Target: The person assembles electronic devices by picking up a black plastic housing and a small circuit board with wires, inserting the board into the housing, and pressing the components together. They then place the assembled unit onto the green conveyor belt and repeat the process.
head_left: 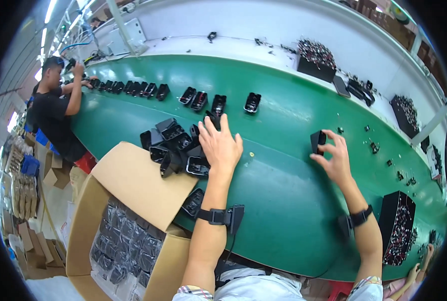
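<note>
My left hand (220, 148) reaches over the green bench, palm down, fingers spread and thumb apart. Its fingertips touch a black plastic piece (212, 119), partly hidden, just below an open black housing (218, 103) in the row. To the right, my right hand (337, 158) pinches a small black housing (315, 142) between thumb and fingers above the bench. A heap of black housings (171, 130) lies left of my left hand, some open side up. A lone housing (252, 102) stands further right in the row.
An open cardboard box (176, 258) with plastic-wrapped black parts (126, 241) stands lower left. Black bins of wired components (397, 228) (316, 67) sit at right and back. Small loose parts (374, 147) are scattered at right. A person in black (53, 108) works at far left.
</note>
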Tool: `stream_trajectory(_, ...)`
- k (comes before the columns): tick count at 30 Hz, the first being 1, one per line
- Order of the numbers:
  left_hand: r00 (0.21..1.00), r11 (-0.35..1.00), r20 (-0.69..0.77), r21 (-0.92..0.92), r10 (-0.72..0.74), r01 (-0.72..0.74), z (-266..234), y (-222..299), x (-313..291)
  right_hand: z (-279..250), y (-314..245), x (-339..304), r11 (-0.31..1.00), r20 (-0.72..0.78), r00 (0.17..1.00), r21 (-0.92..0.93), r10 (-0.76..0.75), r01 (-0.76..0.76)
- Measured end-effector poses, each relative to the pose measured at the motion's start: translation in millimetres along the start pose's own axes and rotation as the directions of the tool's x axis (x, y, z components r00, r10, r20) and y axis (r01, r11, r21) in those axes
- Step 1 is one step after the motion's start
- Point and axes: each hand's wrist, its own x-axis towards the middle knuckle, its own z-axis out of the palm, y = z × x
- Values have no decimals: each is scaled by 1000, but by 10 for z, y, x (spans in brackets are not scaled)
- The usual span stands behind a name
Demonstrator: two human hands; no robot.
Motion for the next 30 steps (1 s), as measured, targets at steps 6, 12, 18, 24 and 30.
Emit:
stream_trajectory(6, 995, 997, 98, 81, 7, -15, 111, 36, 38, 374, 491, 635, 958, -45, 998, -281, 43, -54)
stream_trajectory(12, 996, 995, 81, 88, 39, -46, 8, 44, -16, 437, 463, 678, 962, -44, 996, -263, -81, 66)
stream_trajectory(18, 954, 933, -128, -208, 272, -294, -237, 291, -141, 76, 1032, 573, 960, -384, 906, -130, 181, -247)
stream_trajectory(24, 672, 575, 123, -642, 730, -507, -321, 721, -444, 53, 1512, 343, 886, -184, 884, -99, 431, -452)
stream_trajectory(30, 658, 470, 152, -816, 738, -338, -503, 944, -550, -105, 1098, 142, 923, -155, 917, -57, 369, -381)
